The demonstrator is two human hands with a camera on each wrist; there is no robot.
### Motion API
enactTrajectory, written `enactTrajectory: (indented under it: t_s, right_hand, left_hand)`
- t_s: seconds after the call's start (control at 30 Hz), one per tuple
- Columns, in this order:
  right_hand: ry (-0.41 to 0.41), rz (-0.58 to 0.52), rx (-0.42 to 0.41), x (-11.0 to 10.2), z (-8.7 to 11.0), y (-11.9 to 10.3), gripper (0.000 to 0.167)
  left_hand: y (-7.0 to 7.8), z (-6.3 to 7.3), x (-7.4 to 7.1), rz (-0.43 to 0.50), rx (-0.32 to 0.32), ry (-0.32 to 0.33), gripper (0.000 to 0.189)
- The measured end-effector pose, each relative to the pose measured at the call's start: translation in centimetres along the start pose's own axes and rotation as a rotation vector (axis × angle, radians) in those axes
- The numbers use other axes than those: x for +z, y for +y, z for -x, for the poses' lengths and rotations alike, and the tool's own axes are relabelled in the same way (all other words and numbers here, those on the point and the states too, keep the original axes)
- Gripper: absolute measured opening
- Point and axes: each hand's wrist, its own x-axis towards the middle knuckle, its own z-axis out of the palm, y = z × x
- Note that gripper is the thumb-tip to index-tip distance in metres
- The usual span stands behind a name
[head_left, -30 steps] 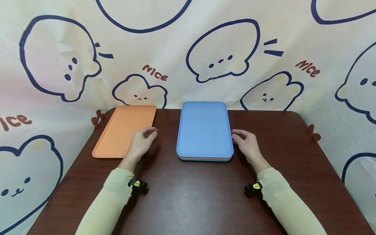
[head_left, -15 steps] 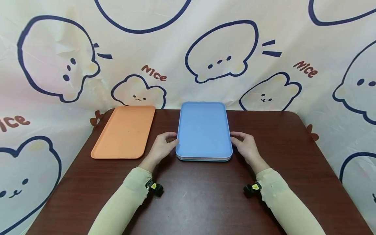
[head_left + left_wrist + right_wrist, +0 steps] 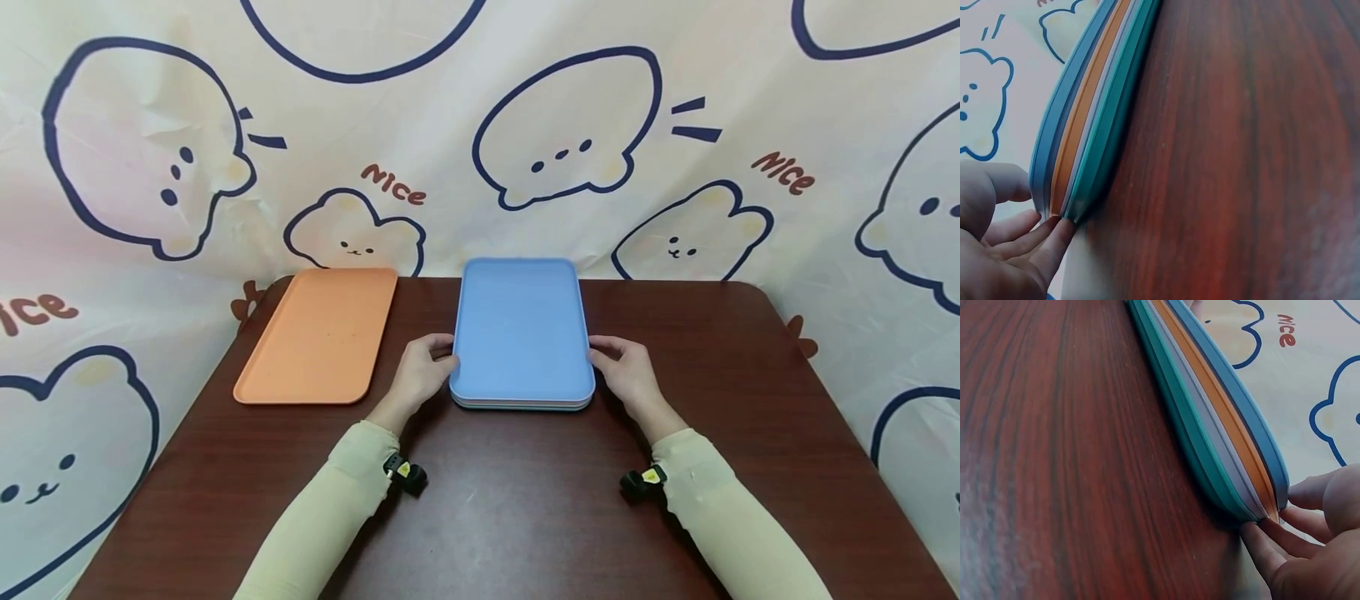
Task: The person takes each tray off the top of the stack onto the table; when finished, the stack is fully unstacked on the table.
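A stack of several rectangular trays stands mid-table, a light blue tray [image 3: 522,333] on top. In the left wrist view an orange tray [image 3: 1085,106], a lavender layer and a green tray [image 3: 1113,119] lie beneath it. My left hand [image 3: 420,371] holds the stack's left side, thumb at the blue rim [image 3: 1054,137] and fingertips against the lower edges. Opposite, my right hand [image 3: 628,371] holds the right side likewise, its thumb [image 3: 1307,490] by the blue rim and its fingers at the green and orange edges. The stack rests flat on the table.
Left of the stack, a separate orange tray [image 3: 318,333] lies flat near the back left corner of the dark wooden table [image 3: 480,500]. A cream cloth [image 3: 442,150] printed with cartoon bears hangs behind and beside the table.
My left hand has moved right from the separate orange tray to the left side of the stack. My right hand has stayed at the stack's right side. The trays look unmoved.
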Motion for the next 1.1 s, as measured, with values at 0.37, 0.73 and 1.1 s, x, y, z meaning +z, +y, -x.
enactTrajectory:
  t_s: [0.37,0.73,1.1]
  right_hand:
    - [0.015,0.002,-0.012,0.5,-0.1,-0.2,0.038]
    - [-0.001,0.009,-0.039,2.3,-0.1,-1.2,0.037]
    - [-0.018,-0.012,-0.064,6.2,-0.2,-2.5,0.035]
  left_hand:
    - [-0.1,0.1,-0.2,-0.023,0.003,0.015,0.045]
    - [-0.9,0.1,-2.0,-0.057,-0.015,0.037,0.046]
    - [-2.4,0.7,-5.6,-0.084,-0.055,0.026,0.049]
